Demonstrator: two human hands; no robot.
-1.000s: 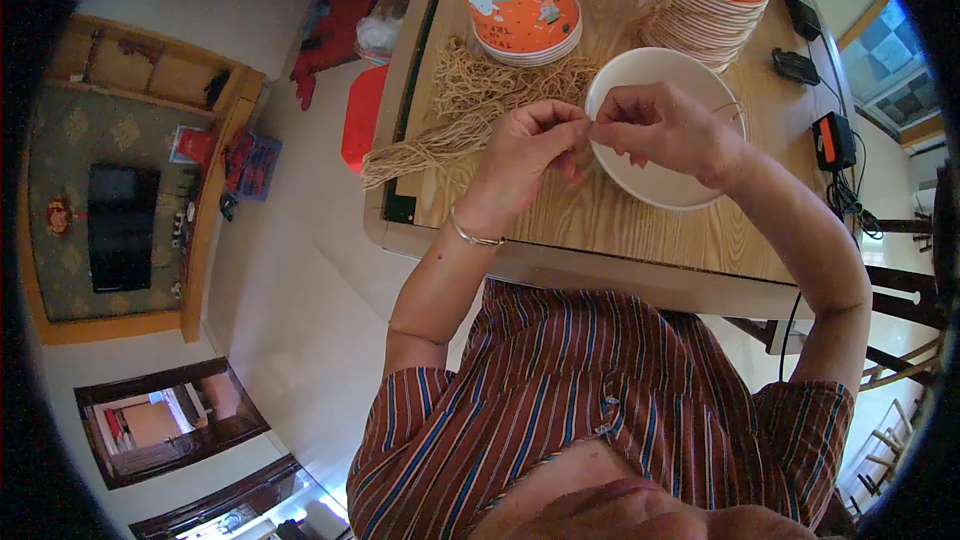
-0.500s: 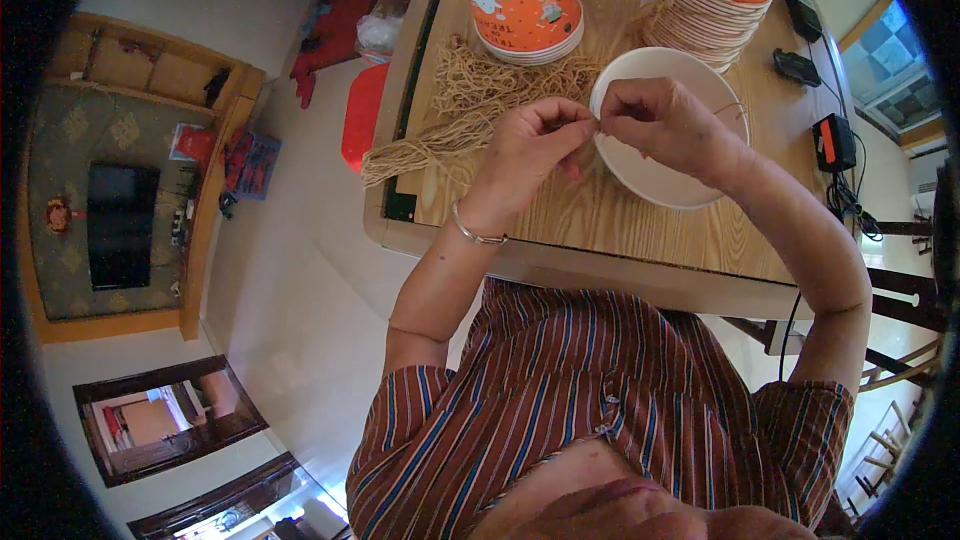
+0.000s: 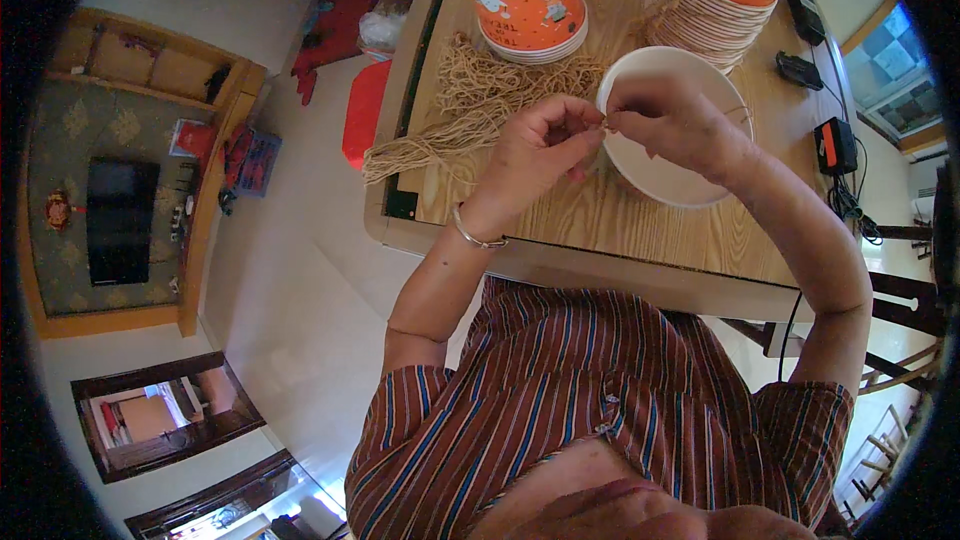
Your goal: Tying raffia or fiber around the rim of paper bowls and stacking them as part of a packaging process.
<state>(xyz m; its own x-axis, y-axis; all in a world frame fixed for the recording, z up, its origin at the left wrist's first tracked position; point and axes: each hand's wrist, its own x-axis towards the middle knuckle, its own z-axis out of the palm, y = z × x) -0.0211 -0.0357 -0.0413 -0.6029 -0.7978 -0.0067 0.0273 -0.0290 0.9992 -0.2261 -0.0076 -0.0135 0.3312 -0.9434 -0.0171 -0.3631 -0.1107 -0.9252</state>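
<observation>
My left hand (image 3: 545, 145) is closed in a pinch at the left rim of a white paper bucket (image 3: 675, 180). Facing it, my right hand (image 3: 672, 120) is closed too, partly blurred, above the bucket's opening. Between the fingertips of both hands shows a small piece of tan cord (image 3: 606, 127); most of it is hidden. A thin cord loop (image 3: 740, 114) crosses the bucket's right inner wall. Left of the bucket lies a bundle of tan cords (image 3: 470, 130), loose and tangled toward the back and laid in strands toward the table's left edge.
An upturned orange printed bucket (image 3: 530, 10) stands behind the cords. A tall stack of such buckets (image 3: 715, 5) rises behind the white one. Black adapters (image 3: 835, 145) with cables lie along the right side of the wooden table (image 3: 560, 230). A red stool (image 3: 367, 115) is at its left.
My right hand has shifted slightly and its fingers are now blurred by motion. A bit of cord shows between the fingertips. My left hand stays almost in place.
</observation>
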